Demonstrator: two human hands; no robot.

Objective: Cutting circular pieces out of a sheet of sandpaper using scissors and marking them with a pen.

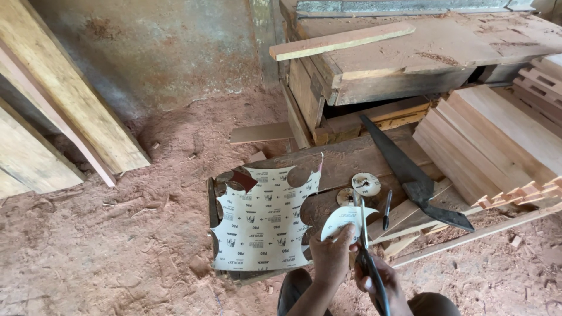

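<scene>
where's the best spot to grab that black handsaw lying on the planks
Probably the black handsaw by its wide handle end at lower right, coming from the right. The blade tapers to a narrow tip at upper left, and that handle end overhangs the wooden planks.

No packages, labels, signs, screens visible.

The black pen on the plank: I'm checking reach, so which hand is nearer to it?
Right. The right hand, gripping the scissors, is just below the black pen. The left hand, holding the cut sandpaper piece, sits farther left.
</scene>
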